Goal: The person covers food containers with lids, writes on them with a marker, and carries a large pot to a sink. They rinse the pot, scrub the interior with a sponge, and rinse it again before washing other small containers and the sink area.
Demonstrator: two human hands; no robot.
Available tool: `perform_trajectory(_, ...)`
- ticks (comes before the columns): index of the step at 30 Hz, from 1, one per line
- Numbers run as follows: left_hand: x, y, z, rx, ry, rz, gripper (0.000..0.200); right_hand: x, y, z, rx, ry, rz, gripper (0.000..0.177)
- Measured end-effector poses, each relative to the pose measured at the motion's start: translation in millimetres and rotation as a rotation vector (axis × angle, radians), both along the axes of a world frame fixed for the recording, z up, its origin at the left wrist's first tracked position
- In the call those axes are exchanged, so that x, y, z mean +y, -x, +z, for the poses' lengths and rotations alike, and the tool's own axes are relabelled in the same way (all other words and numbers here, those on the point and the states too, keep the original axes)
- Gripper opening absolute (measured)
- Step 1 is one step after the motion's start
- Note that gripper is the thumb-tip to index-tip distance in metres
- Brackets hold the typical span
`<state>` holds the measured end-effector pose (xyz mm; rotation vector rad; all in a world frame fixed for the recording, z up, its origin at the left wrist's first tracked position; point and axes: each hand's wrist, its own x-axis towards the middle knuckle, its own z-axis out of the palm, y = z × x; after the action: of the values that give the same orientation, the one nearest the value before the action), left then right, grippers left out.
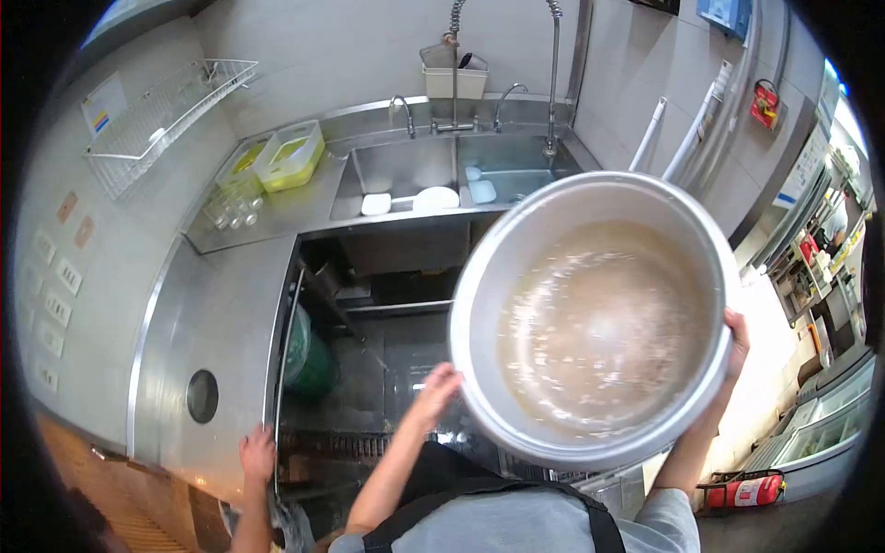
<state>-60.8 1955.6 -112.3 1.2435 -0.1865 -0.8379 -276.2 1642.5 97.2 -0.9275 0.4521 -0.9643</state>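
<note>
The right hand [736,341] is clamping the rim of a probably heavy, stiff, slosh-prone metal pot [479,369] near the sink [396,166], the left hand [433,396] touching the opposite rim, best held both sides, its grip unclear.

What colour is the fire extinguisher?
The fire extinguisher is red; it shows best in the head view, at the lower right.
</note>
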Motion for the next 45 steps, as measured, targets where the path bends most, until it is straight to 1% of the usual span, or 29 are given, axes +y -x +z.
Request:
perform_trajectory(1,-2.7,-11.4,5.2,-0.121,0.057,0.064,0.028,-19.4,-8.2,-10.7,0.019,-0.03,0.001,0.027)
perform_trajectory(2,-5.7,-42.1,12.7,-0.226,0.113,0.136,0.026,-43.2,-44.2,-25.4,-0.001,-0.109,0.002,0.031)
perform_trajectory(3,2.3,-81.7,23.9,-0.238,0.133,0.178,0.026,-57.4,-85.1,-42.9,0.052,-0.131,0.003,0.033)
perform_trajectory(4,11.1,-115.0,41.1,-0.27,0.158,0.218,0.026,-46.6,-118.7,-46.1,0.134,-0.081,-0.04,0.033)
perform_trajectory(5,13.2,-137.2,62.5,-0.262,0.225,0.271,0.027,-67.8,-149.7,-85.4,0.099,-0.209,0.021,0.03)
perform_trajectory(6,16.3,-159.5,83.2,-0.25,0.289,0.322,0.028,-48.3,-187.9,-82.3,0.046,-0.24,0.118,0.029)
perform_trajectory(7,39.7,-197.3,90.3,-0.247,0.359,0.382,0.032,-24.7,-237.5,-101.8,0.024,-0.328,0.191,0.029)
perform_trajectory(8,44.9,-229.5,99.8,-0.241,0.424,0.436,0.035,-24.7,-279.6,-129.2,0.081,-0.253,0.151,0.029)
perform_trajectory(9,45.2,-257.2,105.0,-0.232,0.449,0.472,0.039,-28.4,-318.4,-146.3,0.143,-0.326,0.2,0.031)
perform_trajectory(10,42.8,-281.5,119.4,-0.235,0.478,0.516,0.038,-27.5,-353.6,-161.8,0.137,-0.328,0.327,0.033)
perform_trajectory(11,38.8,-308.8,123.5,-0.258,0.502,0.55,0.036,-28.1,-388.7,-177.7,0.226,-0.334,0.388,0.034)
perform_trajectory(13,27.6,-361.8,130.9,-0.308,0.509,0.606,0.033,-36.7,-457.7,-226.4,0.274,-0.355,0.475,0.036)
perform_trajectory(14,19.9,-381.8,133.9,-0.331,0.494,0.629,0.031,-28.3,-481.3,-227.0,0.369,-0.226,0.432,0.034)
perform_trajectory(16,10.1,-423.7,133.6,-0.352,0.463,0.66,0.028,-34.0,-531.8,-252.9,0.476,-0.248,0.604,0.039)
perform_trajectory(17,6.1,-448.5,131.8,-0.359,0.45,0.663,0.027,-37.7,-555.4,-262.3,0.499,-0.198,0.618,0.039)
perform_trajectory(19,-6.6,-493.0,133.3,-0.381,0.445,0.691,0.025,-49.1,-610.8,-254.6,0.532,-0.083,0.644,0.038)
perform_trajectory(22,-28.3,-533.4,137.1,-0.379,0.426,0.762,0.025,-85.5,-693.7,-250.2,0.868,0.356,0.667,0.042)
perform_trajectory(24,-42.4,-564.7,141.1,-0.365,0.397,0.79,0.026,-108.7,-754.9,-214.7,1.217,0.803,0.815,0.046)
perform_trajectory(26,-61.9,-598.1,142.3,-0.376,0.325,0.828,0.027,-144.7,-837.8,-253.3,0.945,1.214,0.734,0.041)
perform_trajectory(28,-77.4,-627.8,119.6,-0.389,0.274,0.842,0.027,-144.8,-908.1,-237.5,0.669,1.007,0.532,0.035)
perform_trajectory(30,-99.9,-661.6,100.7,-0.384,0.25,0.867,0.026,-157.7,-1006.9,-261.5,0.566,0.915,0.314,0.034)
perform_trajectory(33,-129.4,-693.7,76.7,-0.346,0.195,0.927,0.024,-169.0,-1117.5,-295.2,0.562,0.738,0.223,0.039)
perform_trajectory(35,-140.4,-712.1,60.6,-0.311,0.24,0.91,0.022,-159.0,-1154.3,-319.1,0.601,0.688,0.188,0.04)
perform_trajectory(37,-150.6,-721.3,56.3,-0.255,0.243,0.943,0.018,-135.6,-1170.0,-325.7,0.568,0.845,0.201,0.039)
perform_trajectory(38,-153.9,-726.0,53.1,-0.241,0.186,0.968,0.015,-124.2,-1171.5,-330.8,0.55,0.925,0.215,0.038)
perform_trajectory(41,-163.3,-738.3,42.4,-0.2,0.127,0.976,0.012,-114.6,-1151.5,-318.1,0.536,0.981,0.485,0.035)
perform_trajectory(42,-163.3,-743.0,37.4,-0.195,0.138,0.953,0.011,-115.9,-1150.5,-324.5,0.527,0.995,0.569,0.035)
perform_trajectory(43,-165.1,-744.5,33.3,-0.179,0.146,0.956,0.011,-115.8,-1149.3,-330.9,0.447,1.062,0.471,0.034)
perform_trajectory(45,-169.9,-749.7,22.2,-0.146,0.166,0.923,0.012,-108.3,-1141.2,-329.6,0.532,0.57,0.71,0.031)
